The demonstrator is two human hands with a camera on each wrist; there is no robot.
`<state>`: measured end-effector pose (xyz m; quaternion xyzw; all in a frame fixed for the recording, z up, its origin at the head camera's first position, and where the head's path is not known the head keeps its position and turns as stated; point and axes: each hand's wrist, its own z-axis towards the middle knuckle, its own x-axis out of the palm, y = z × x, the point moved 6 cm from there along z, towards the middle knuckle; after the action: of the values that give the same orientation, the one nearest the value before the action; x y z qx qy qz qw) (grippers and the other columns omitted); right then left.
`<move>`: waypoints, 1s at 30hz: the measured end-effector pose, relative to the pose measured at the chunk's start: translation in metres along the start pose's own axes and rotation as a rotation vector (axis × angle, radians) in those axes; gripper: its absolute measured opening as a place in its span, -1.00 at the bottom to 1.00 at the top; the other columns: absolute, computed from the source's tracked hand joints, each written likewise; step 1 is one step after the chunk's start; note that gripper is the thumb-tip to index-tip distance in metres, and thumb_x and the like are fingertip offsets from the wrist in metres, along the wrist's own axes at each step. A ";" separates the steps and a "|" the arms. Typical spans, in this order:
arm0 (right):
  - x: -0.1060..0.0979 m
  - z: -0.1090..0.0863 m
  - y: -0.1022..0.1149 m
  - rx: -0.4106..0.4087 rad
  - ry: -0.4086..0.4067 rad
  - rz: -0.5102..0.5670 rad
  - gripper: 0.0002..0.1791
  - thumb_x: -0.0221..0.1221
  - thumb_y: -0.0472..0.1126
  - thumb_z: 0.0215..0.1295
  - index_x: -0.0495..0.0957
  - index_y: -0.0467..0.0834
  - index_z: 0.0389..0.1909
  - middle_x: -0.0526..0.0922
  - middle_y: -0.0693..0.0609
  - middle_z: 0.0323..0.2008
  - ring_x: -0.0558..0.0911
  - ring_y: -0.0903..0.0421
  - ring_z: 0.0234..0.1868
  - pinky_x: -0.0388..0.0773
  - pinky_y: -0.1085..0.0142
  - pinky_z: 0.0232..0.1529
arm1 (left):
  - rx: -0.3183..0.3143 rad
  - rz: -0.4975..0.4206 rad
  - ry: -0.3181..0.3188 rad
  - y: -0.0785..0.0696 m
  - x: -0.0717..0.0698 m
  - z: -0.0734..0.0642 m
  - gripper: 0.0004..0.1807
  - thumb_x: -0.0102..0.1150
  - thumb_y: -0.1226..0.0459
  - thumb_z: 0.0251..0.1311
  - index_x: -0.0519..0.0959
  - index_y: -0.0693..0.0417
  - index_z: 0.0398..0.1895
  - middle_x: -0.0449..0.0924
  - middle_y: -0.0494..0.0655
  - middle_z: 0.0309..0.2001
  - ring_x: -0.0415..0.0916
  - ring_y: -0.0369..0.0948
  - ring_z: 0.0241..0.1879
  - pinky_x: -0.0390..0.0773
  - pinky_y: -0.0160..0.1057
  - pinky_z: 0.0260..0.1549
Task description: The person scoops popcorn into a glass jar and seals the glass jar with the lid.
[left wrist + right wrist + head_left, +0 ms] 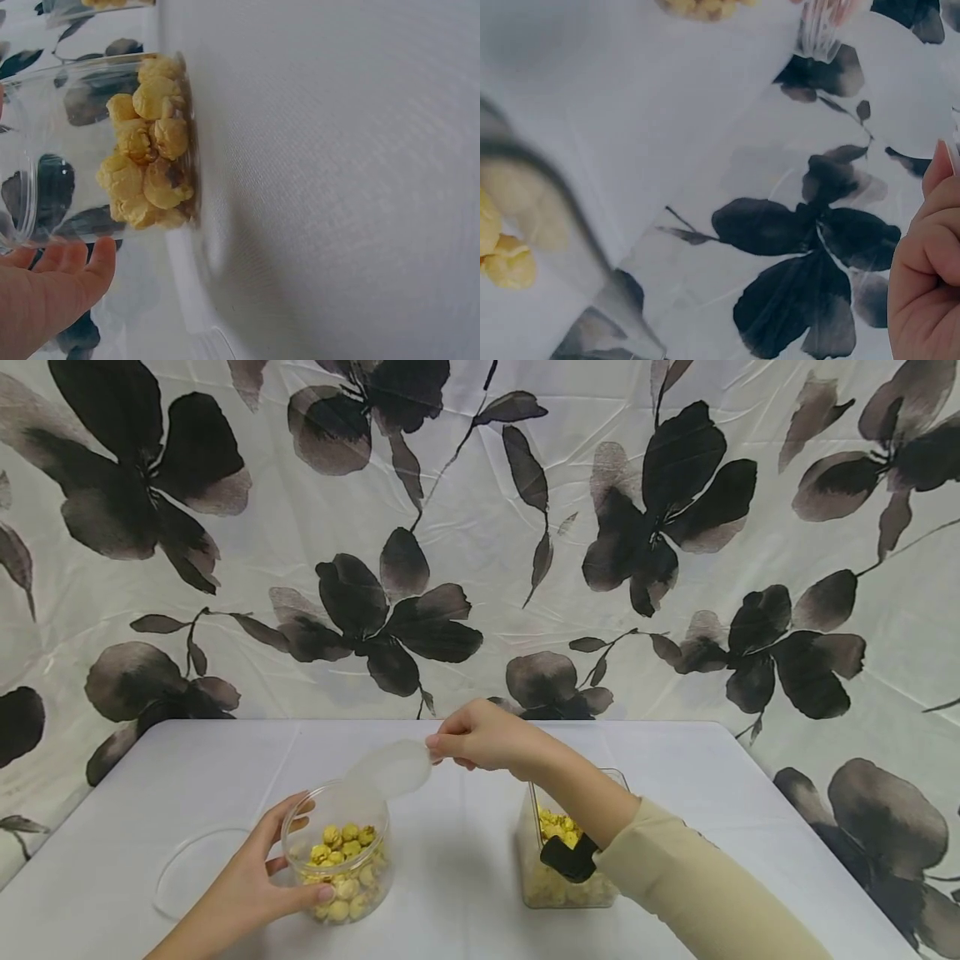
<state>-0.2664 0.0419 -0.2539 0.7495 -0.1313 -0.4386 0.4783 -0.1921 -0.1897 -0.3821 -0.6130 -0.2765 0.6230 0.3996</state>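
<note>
My left hand [258, 877] holds a clear round jar [386, 860] that stands on the table, thumb on the near side and fingers round the far side. Yellow popcorn balls [150, 150] fill its lower part, and its top has no cover on it. Between thumb and fingertips, my right hand [483, 735] pinches the edge of a thin translucent round disc [393, 768]. The disc is held up behind the jar's rim and overlaps it in the head view. In the right wrist view, the curled fingers [930, 255] show at the right edge.
A clear square container [570, 893] of popcorn stands under my right forearm, which partly hides it. A clear round lid or ring [161, 877] lies left of the jar. Behind the white table [450, 910] hangs a floral cloth [480, 527].
</note>
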 end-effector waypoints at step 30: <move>-0.047 -0.030 -0.033 0.036 -0.068 0.122 -0.75 0.05 -0.21 0.36 0.61 -0.30 -0.34 0.28 0.06 -0.71 0.13 0.22 -0.73 0.06 0.43 -0.68 | 0.054 0.064 -0.036 -0.005 -0.006 -0.003 0.12 0.45 0.24 -0.12 -0.11 -0.02 0.44 0.15 0.19 0.31 0.14 -0.07 0.21 0.46 -0.03 -0.09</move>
<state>-0.2772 0.1057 -0.2517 0.7332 -0.2005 -0.4315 0.4858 -0.1889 -0.1921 -0.3750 -0.5994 -0.2468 0.6536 0.3907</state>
